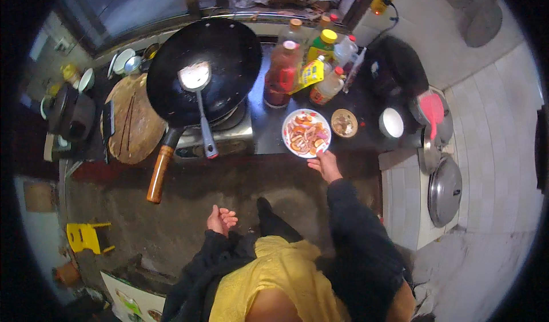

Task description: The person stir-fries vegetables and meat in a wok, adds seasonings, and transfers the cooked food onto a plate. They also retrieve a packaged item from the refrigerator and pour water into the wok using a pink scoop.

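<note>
My right hand grips the near rim of a white plate with a red pattern, thumb on top. Sliced meat pieces with brownish rind lie on it. The plate is over the front edge of the dark counter; whether it touches the counter I cannot tell. Loosely curled and holding nothing, my left hand hangs over the floor in front of my body. To the left of the plate, a large black wok sits on the stove. A metal spatula rests in the wok, its handle pointing towards me.
Right of the plate are a small bowl with seasonings and a white bowl. Several bottles crowd behind it. The wok's wooden handle juts past the counter edge. Chopsticks lie on a round wooden chopping board.
</note>
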{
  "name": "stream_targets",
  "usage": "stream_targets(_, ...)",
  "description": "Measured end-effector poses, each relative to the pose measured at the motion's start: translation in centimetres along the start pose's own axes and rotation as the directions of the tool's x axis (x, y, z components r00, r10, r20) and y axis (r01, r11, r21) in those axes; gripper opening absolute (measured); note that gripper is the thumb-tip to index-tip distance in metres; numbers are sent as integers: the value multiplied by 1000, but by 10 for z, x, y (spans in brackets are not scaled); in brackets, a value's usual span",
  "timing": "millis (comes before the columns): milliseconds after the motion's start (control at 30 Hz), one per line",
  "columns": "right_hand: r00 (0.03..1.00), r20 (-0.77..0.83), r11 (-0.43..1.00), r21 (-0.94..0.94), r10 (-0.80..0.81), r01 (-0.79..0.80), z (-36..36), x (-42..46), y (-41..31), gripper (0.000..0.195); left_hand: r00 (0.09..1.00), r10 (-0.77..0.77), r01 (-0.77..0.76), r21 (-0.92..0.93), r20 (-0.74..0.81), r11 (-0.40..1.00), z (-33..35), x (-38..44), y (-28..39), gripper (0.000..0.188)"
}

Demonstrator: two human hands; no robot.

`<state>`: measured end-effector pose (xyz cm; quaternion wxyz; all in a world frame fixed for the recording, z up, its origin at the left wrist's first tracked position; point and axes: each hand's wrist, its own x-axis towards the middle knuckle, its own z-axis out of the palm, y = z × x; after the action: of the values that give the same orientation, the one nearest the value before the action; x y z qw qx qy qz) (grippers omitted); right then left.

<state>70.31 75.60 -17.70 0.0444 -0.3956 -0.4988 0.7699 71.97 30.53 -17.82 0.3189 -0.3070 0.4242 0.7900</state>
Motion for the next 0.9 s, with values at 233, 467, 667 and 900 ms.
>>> stream_targets(233, 983, -132, 965, -245, -129, 93, 15, -38, 16, 29, 1000, 13, -12, 105, -10, 994, -22, -34, -16, 34)
stream_targets(467, 905, 412, 831, -536, 106, 147, 46, -131, 88, 40, 990, 52, -73, 169, 128, 983, -71, -37, -44, 22)
stream_targets(667, 674, 653, 756, -620, 346, 212, 221, -199, 152, 23, 944, 296, -292, 47, -146, 955, -208, -76, -69, 29)
stream_targets(900, 309, 676, 510, -720, 669, 471, 382, -327, 240, 34, 716, 387, -634, -308, -581, 710, -268, -234, -90, 61)
